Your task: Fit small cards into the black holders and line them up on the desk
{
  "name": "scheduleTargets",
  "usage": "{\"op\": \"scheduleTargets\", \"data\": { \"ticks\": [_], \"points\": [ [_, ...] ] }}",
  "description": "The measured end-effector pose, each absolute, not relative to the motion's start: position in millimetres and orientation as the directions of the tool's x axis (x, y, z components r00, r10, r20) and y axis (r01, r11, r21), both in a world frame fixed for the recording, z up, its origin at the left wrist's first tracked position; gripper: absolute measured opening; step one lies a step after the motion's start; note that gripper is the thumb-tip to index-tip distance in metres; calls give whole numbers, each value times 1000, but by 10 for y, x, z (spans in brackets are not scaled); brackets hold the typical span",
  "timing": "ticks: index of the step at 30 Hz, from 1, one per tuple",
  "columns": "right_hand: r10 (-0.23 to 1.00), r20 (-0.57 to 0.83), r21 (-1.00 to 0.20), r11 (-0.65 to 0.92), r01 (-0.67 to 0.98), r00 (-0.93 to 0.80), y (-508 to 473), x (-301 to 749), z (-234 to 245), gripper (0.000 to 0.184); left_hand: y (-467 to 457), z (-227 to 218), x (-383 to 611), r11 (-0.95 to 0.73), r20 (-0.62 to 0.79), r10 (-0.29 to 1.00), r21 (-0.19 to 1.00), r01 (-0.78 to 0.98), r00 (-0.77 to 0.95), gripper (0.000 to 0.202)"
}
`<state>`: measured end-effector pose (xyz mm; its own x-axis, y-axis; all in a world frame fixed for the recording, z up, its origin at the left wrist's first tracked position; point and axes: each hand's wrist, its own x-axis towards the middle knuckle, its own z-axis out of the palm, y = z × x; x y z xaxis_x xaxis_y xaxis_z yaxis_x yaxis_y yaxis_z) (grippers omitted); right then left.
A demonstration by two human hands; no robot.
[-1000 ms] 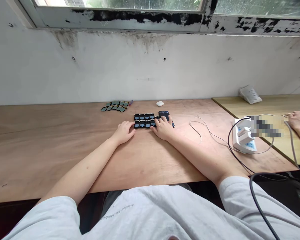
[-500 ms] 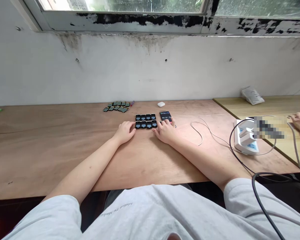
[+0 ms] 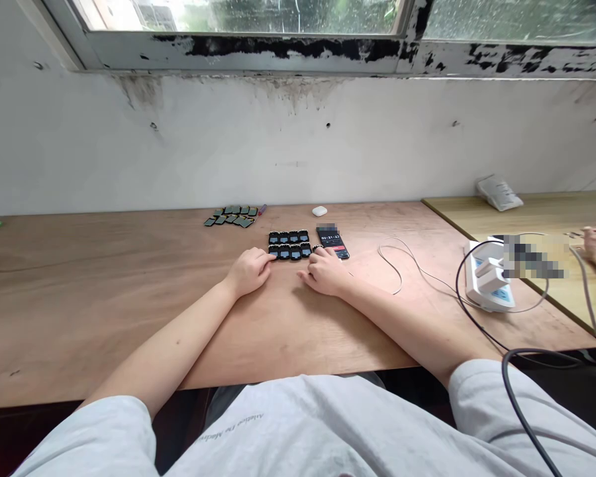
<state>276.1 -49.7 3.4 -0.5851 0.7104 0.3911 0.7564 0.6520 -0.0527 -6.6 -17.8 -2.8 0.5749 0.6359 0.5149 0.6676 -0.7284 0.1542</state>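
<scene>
Eight small black modules (image 3: pixel 290 244) lie in two tidy rows of four on the wooden table (image 3: pixel 129 291), beside a phone (image 3: pixel 332 242) showing a timer. A loose pile of greenish pieces (image 3: pixel 231 216) lies further back, seemingly unsorted. The left hand (image 3: pixel 248 271) rests loosely curled and empty at the near row's left end, while the right hand (image 3: pixel 325 273) fingers its right end; whether it pinches anything cannot be told.

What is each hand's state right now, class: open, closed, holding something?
Left hand: open, loosely curled, fingertips touching the modules' left end, holding nothing.
Right hand: curled at the modules' right end; grip cannot be told.
</scene>
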Motion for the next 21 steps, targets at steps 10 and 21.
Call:
{"op": "scheduleTargets", "data": {
  "ticks": [10, 21],
  "points": [
    [433, 468, -213, 901, 377, -770, -479, 2682, -107, 17, -392, 33, 140, -862, 385, 507, 219, 457, 771, 29],
    [482, 501, -327, 874, 359, -719, -421, 2701, -153, 19, -391, -30, 203, -874, 436, 485, 255, 413, 758, 20]
  ]
}}
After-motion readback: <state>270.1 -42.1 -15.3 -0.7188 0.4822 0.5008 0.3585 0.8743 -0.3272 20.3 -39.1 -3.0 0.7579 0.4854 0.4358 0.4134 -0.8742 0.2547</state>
